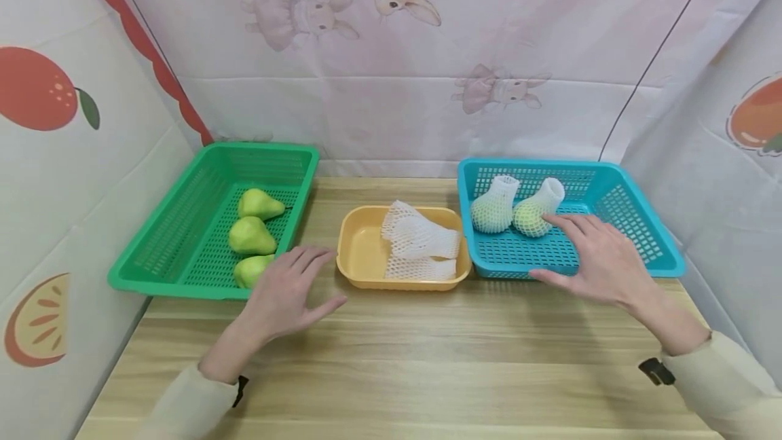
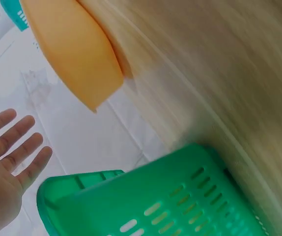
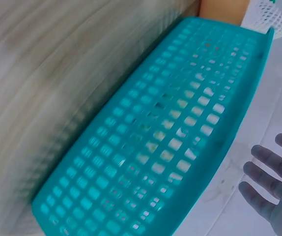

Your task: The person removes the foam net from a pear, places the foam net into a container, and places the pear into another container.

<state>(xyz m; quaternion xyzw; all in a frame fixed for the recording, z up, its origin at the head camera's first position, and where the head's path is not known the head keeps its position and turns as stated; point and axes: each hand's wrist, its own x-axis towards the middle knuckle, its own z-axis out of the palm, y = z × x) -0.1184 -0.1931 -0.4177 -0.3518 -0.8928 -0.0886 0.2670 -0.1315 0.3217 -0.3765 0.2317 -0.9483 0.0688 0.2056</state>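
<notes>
My left hand (image 1: 286, 296) hovers by the front right corner of a green basket (image 1: 165, 243), fingers extended and holding nothing. Inside that basket lie three green pears (image 1: 252, 236); the nearest is partly behind the hand. Over the front rim of a blue basket (image 1: 635, 223) is my right hand (image 1: 601, 257), its fingers spread. The fingertips come close to a net-wrapped pear (image 1: 531, 217); whether they touch it is unclear. Another pear in a white foam net (image 1: 493, 206) sits to its left. Both wrist views show extended fingers with no object between them.
An orange tray (image 1: 360, 250) stands between the two baskets, holding several white foam net sleeves (image 1: 421, 240). All three containers are on a wooden table (image 1: 391, 365). Printed cloth (image 1: 379, 114) hangs behind and along both sides.
</notes>
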